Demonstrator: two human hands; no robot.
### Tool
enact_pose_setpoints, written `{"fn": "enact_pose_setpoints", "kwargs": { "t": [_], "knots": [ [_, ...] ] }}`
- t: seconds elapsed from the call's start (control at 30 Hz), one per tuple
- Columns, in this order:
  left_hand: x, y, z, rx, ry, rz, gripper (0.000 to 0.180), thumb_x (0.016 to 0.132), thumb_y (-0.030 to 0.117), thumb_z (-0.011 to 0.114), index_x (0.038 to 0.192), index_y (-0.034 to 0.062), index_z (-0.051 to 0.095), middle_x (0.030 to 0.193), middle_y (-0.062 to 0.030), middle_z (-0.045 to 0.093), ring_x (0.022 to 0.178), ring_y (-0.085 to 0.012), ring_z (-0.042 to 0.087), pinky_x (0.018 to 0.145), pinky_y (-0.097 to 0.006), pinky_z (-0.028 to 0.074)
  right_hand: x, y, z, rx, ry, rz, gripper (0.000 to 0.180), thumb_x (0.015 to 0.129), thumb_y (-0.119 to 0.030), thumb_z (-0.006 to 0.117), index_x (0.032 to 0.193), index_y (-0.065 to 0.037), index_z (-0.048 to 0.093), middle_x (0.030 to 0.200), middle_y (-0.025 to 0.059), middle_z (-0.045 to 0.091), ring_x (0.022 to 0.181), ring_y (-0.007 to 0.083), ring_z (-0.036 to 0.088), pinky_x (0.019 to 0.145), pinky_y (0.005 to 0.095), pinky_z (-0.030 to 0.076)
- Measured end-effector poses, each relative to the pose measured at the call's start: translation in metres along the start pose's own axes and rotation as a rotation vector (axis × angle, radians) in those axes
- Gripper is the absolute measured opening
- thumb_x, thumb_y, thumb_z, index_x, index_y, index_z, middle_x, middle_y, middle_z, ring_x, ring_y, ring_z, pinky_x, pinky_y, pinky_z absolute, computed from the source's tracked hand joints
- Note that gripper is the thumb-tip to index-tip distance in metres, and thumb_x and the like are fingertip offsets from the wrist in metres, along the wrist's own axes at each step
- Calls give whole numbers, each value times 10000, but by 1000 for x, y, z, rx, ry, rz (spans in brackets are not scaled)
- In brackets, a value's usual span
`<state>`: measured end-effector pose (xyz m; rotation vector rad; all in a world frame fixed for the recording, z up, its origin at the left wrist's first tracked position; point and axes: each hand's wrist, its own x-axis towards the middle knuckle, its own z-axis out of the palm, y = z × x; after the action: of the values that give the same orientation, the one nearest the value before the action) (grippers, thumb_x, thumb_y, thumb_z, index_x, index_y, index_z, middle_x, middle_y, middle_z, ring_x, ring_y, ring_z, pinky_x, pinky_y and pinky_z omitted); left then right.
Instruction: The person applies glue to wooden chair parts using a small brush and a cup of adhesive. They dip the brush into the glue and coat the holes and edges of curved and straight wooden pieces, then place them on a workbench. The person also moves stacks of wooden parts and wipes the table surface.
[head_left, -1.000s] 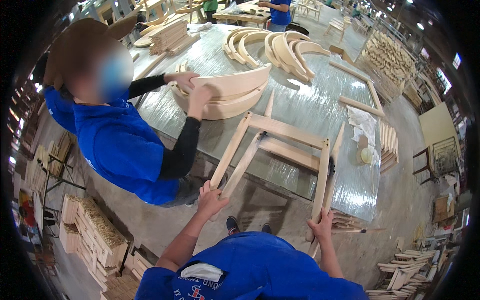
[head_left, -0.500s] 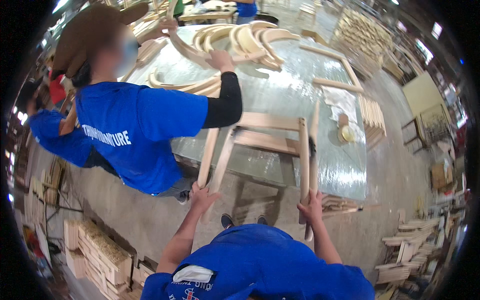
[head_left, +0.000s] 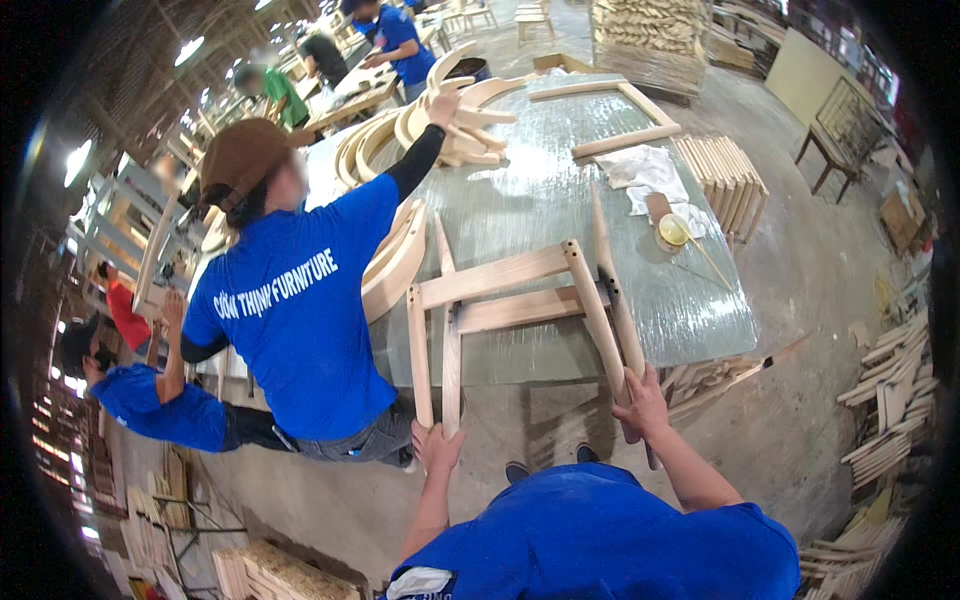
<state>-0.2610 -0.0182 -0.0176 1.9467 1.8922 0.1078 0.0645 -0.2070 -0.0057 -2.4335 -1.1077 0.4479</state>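
Observation:
A pale wooden chair frame (head_left: 515, 268), with paired legs on each side and two crosspieces, is between my hands. My left hand (head_left: 438, 450) is closed round the lower ends of its left legs. On the other side my right hand (head_left: 643, 403) grips the right legs near their lower ends. The upper part of the frame reaches over the near edge of a shiny sheet-covered table (head_left: 690, 320). Dark patches mark some of its joints. Whether the frame rests on the table I cannot tell.
Close on my left a co-worker (head_left: 290, 330) in a blue shirt reaches toward curved wooden pieces (head_left: 385, 140). On the table lie a U-shaped wooden frame (head_left: 650, 105), a white cloth (head_left: 640, 170) and a small bowl (head_left: 674, 231). Stacked wooden parts (head_left: 722, 185) stand at the right edge.
The view has shifted. The chair frame, still in both my hands, has turned and its crosspieces slant more. The co-worker's arm now stretches out to the pile of curved pieces.

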Motion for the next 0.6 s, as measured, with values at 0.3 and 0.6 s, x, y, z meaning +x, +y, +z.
{"fn": "enact_pose_setpoints", "kwargs": {
  "t": [0.3,0.6],
  "knots": [
    [1,6,1,-6,-23,10,513,640,449,633,1006,89,640,1428,-160,148,1240,-390,263,1000,-496,281,-1,5,-5,46,3,-21,797,562,-266,781,1272,-148,438,1368,206,249,1125,387,460,885,424,453],
    [15,-14,-4,-65,-72,63,548,607,465,673,996,79,652,1380,-198,251,1204,-394,319,980,-450,332,3,3,-10,118,-4,-43,783,570,-259,769,1273,-156,440,1313,212,303,1081,402,481,876,425,454]
  ]
}}
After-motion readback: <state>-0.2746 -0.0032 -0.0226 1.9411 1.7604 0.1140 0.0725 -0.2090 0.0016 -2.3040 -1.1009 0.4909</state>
